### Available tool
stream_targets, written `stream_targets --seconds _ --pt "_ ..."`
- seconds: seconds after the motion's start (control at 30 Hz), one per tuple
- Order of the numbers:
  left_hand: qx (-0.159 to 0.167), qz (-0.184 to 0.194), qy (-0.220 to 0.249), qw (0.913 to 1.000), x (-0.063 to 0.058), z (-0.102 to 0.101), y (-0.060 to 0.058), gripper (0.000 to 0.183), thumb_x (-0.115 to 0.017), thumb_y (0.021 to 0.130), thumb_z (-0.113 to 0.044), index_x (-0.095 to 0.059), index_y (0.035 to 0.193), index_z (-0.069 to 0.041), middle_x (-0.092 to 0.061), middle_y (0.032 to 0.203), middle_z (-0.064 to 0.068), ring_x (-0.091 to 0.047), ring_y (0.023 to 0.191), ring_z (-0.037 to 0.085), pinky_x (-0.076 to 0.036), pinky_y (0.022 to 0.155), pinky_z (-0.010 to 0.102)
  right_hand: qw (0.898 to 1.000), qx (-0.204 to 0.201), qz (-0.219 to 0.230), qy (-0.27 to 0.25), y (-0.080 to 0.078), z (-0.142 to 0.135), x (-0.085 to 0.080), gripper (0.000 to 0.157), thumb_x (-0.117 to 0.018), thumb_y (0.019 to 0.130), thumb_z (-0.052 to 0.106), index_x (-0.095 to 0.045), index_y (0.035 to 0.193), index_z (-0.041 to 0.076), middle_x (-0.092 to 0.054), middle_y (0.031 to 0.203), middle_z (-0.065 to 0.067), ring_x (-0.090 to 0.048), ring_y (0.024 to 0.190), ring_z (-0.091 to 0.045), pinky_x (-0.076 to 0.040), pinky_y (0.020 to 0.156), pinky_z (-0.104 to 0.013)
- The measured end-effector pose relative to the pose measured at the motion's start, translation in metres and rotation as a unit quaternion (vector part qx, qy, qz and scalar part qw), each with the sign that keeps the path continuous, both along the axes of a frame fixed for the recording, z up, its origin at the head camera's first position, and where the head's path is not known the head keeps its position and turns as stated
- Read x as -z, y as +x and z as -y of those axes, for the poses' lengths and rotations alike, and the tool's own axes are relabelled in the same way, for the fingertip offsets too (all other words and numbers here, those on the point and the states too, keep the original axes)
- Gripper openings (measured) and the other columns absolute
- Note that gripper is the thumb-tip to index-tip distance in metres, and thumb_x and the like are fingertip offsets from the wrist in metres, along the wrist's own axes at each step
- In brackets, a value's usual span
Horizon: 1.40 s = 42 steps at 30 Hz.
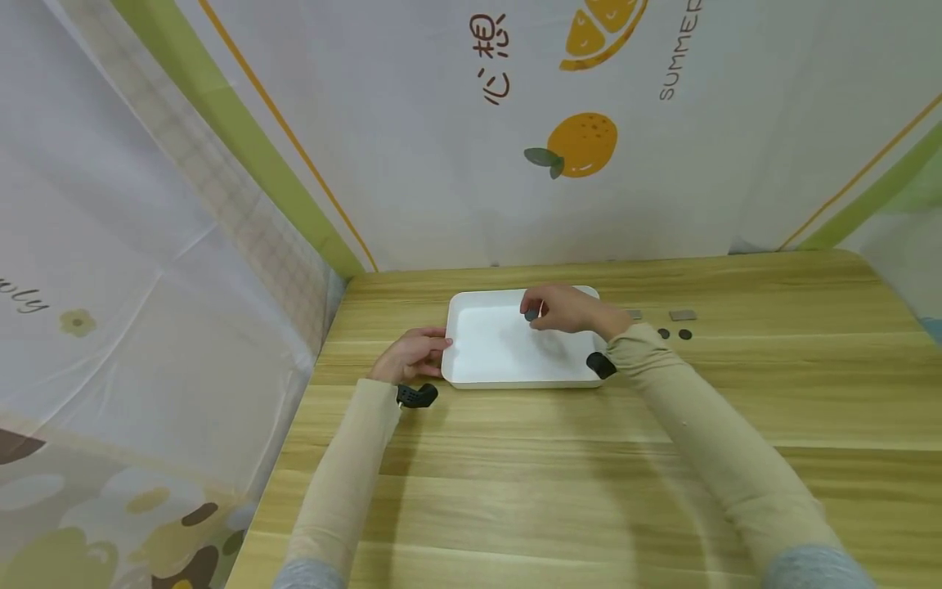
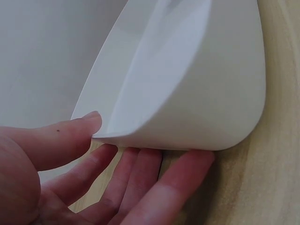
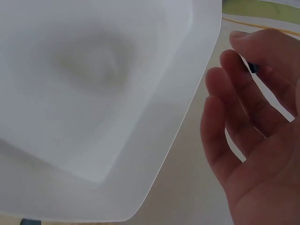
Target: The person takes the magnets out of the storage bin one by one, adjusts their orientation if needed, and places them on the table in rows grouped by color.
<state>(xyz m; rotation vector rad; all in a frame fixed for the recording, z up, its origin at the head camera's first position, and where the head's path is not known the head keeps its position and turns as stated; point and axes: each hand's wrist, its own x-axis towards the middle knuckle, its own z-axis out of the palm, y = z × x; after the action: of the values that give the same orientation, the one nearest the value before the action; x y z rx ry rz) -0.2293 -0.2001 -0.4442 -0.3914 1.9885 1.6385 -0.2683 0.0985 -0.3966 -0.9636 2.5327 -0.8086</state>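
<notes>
A shallow white tray (image 1: 508,343) with rounded corners sits on the wooden table. At its left end my left hand (image 1: 414,353) grips the wall, the thumb (image 2: 96,123) over the rim and the fingertips against the outside. Above the right part of the tray, my right hand (image 1: 562,309) pinches a small dark round disc (image 1: 531,314) between thumb and fingers. In the right wrist view only a dark bit (image 3: 253,68) shows between the thumb and fingers, the remainder being hidden.
Right of the tray lie two dark discs (image 1: 685,334) and a grey rectangular piece (image 1: 683,315). Another grey piece (image 1: 634,314) is partly covered by my right wrist. A printed curtain (image 1: 441,204) hangs behind the table (image 1: 500,491), and another sheet hangs at the left.
</notes>
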Motion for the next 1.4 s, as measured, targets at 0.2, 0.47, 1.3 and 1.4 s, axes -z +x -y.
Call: stream_targets --seconds 0.2,0.47,1.3,1.4 --pt "0.004 -0.002 0.000 1.0000 0.000 0.001 0.001 0.050 -0.056 0.098 -0.014 -0.040 0.144 -0.005 -0.061 0.122 0.014 -0.066 0.086 0.015 -0.058 0.062 0.028 1.000 0.006 -0.022 -0.021 0.002 -0.009 -0.002 0.023 -0.067 0.088 0.011 -0.063 0.110 0.003 -0.064 0.100 -0.007 -0.059 0.090 -0.021 -0.049 0.082 -0.037" --pt "0.003 0.001 0.000 1.0000 0.000 0.002 0.001 0.048 -0.055 0.098 -0.014 -0.042 0.144 -0.006 -0.061 0.123 0.014 -0.066 0.087 0.015 -0.059 0.064 0.030 0.998 0.009 -0.039 -0.057 0.003 -0.024 -0.004 0.020 -0.068 0.087 0.008 -0.063 0.106 0.001 -0.064 0.100 -0.009 -0.060 0.091 -0.024 -0.049 0.083 -0.038" --pt "0.007 -0.001 0.016 0.9999 -0.001 0.001 0.001 0.051 -0.057 0.097 -0.012 -0.040 0.144 -0.003 -0.062 0.113 0.009 -0.066 0.085 0.013 -0.058 0.064 0.029 0.993 0.087 -0.045 -0.071 0.003 -0.080 -0.011 0.027 -0.064 0.092 0.010 -0.061 0.115 -0.002 -0.061 0.110 -0.016 -0.053 0.101 -0.030 -0.046 0.079 -0.037" --pt "0.008 -0.002 0.012 0.9999 -0.001 0.002 0.000 0.051 -0.057 0.097 -0.012 -0.040 0.144 -0.003 -0.062 0.113 0.009 -0.065 0.086 0.013 -0.058 0.064 0.029 0.991 0.087 -0.052 -0.082 0.003 -0.088 -0.009 0.026 -0.064 0.091 0.007 -0.061 0.114 -0.004 -0.061 0.110 -0.017 -0.053 0.100 -0.030 -0.047 0.076 -0.035"
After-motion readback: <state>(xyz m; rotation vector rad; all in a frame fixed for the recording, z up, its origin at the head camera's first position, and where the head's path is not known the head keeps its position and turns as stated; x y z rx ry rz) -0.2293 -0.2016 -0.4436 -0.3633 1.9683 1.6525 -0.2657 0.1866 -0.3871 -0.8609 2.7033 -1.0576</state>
